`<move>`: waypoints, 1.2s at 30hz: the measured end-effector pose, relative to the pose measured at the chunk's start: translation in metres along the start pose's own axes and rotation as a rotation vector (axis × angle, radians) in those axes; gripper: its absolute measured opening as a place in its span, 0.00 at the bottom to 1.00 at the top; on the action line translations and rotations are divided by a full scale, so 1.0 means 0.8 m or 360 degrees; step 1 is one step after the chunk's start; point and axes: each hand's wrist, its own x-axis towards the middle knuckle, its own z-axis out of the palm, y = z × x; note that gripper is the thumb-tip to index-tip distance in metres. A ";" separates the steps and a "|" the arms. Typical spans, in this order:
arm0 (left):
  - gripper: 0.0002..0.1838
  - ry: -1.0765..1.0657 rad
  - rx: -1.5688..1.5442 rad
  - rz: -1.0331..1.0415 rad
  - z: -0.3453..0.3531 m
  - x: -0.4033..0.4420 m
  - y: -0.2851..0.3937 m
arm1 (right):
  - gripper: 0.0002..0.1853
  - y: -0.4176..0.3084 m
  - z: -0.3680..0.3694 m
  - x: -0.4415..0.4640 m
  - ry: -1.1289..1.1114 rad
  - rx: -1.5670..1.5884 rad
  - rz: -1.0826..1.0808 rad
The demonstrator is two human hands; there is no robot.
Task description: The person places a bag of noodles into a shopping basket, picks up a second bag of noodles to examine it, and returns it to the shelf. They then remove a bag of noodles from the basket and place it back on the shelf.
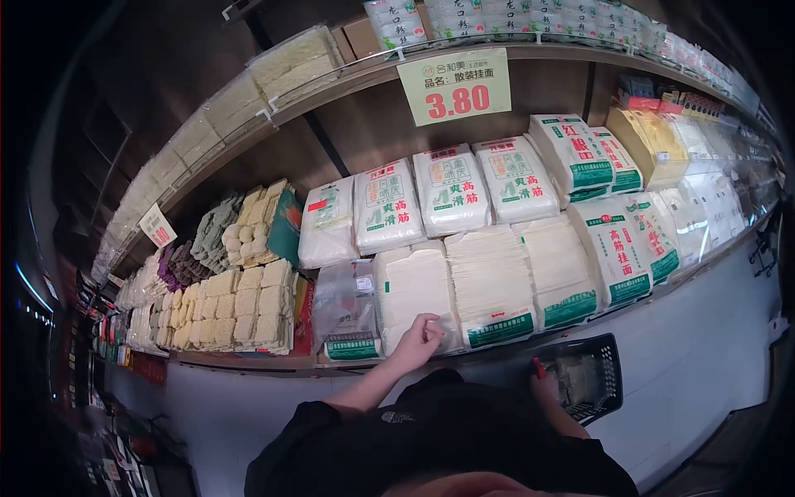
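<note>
1. From where I stand, the L hand (pixel 421 338) is below the price sign (pixel 455 87), slightly to its left, at the front of an open noodle pkg (pixel 416 286). Fingers loosely curled; can't tell if they touch or grip anything.
2. Noodles in that pkg lie flat & stacked. Prob. brittle, I'd say, so light fingertips, no leaning on the stack.
3. Any grip on them is best taken along the strands' length w/ support underneath; pinching one end could snap them.
4. R hand (pixel 545 388), below the sign & to its right, looks closed on the red handle (pixel 537 365) of the black basket (pixel 614 377). There's stuff inside, can't tell what, so a level hold is best.
5. Crumpled clear plastic (pixel 341 290) sits below the sign, well left, just beside the noodle pkg. Could snag fingers; work clear of it.
6. Middle noodle stack (pixel 490 282) is below the sign, a bit right, right next to the first. Elbow in, pls, so neither gets knocked.
</note>
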 end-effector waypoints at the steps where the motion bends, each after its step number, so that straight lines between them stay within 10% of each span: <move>1: 0.23 0.0042 0.0146 0.0110 -0.015 0.027 0.028 | 0.20 -0.002 -0.004 -0.002 -0.0009 -0.0017 -0.0021; 11: 0.22 0.1331 0.1222 0.1321 -0.284 0.417 0.364 | 0.19 -0.028 -0.018 -0.020 0.0072 -0.0031 0.0104; 16: 0.37 0.1491 0.1648 0.0550 -0.341 0.539 0.460 | 0.20 -0.018 -0.008 -0.012 0.0089 -0.0024 0.0171; 36: 0.43 0.1293 0.1899 0.0470 -0.330 0.627 0.442 | 0.20 -0.024 -0.015 -0.002 -0.0103 -0.0282 0.0309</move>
